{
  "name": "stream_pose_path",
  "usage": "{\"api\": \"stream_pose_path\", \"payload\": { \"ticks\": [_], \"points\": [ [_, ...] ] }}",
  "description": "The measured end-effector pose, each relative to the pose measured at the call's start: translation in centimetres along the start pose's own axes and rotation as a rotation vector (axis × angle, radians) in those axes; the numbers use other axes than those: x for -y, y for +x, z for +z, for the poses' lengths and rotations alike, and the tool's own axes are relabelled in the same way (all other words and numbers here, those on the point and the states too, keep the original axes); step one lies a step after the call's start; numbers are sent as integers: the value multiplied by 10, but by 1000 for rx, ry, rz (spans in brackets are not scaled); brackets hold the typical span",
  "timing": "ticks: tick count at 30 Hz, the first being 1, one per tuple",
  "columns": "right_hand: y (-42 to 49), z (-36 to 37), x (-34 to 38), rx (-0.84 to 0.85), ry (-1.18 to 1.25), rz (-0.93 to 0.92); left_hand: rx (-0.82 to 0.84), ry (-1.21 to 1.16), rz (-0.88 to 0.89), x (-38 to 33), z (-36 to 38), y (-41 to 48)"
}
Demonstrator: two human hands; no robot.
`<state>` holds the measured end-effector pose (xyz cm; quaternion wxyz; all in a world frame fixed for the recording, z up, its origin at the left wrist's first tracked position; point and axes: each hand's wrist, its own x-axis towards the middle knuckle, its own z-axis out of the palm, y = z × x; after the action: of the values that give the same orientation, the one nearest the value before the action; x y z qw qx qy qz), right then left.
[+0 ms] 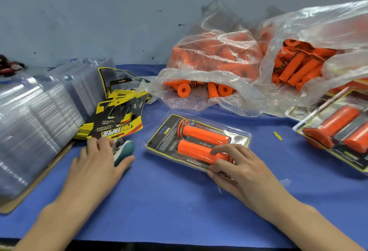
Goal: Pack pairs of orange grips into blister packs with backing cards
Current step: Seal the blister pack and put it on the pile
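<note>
- The blue cloth (159, 201) runs to the table's near edge, a dark strip along the bottom. The widest bare stretch lies between the two forearms and in front of the pack (165, 137).
- The pack lies mid-table at a slant, with bare cloth on all sides. Behind it, a narrow strip separates it from the left bag (209, 57), whose mouth spills loose grips onto the cloth.
- To the right, a broader gap holds only a yellow scrap (277, 135), then the finished packs (338, 131) at the frame's edge. The right bag (318, 31) sits behind them against the wall.
- On the left, the room is closed in by a tall stack of clear blisters (39, 115) leaning over a brown board, with the fanned cards (117, 125) just beside it.
- In the pack, the upper grip (205, 134) and lower grip (193, 150) lie side by side over the backing card.
- The right hand (239, 171) pinches the pack's near right end. Its fingers are bent, the forefinger on the lower grip and the thumb at the pack's near edge.
- The left hand (95, 163) lies flat on the cloth with its fingers nearly straight and holds nothing. Its fingertips reach the cards' near edge, and a teal-handled tool (124, 149) sits between thumb and forefinger, against the hand.
</note>
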<state>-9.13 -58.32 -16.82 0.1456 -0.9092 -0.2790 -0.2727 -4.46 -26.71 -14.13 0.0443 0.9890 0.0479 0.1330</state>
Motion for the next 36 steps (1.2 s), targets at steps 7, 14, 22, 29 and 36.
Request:
{"api": "stream_pose_path", "payload": {
  "ticks": [7, 14, 22, 29, 36],
  "points": [
    [0, -2, 1, -15, -140, -55, 305, -425, -131, 7, -11, 1],
    [1, -4, 5, -24, -169, -55, 1227, -1063, -285, -37, -26, -30],
    [2, -6, 6, -19, -154, -70, 1318, -1362, -263, -81, -6, -42],
    [2, -7, 4, 7, -115, -64, 1206, -1482, -243, -98, -4, -45],
    [0, -6, 2, 47, 27, -6, 1170, -1477, -229, -111, -16, -43]
  ]
}}
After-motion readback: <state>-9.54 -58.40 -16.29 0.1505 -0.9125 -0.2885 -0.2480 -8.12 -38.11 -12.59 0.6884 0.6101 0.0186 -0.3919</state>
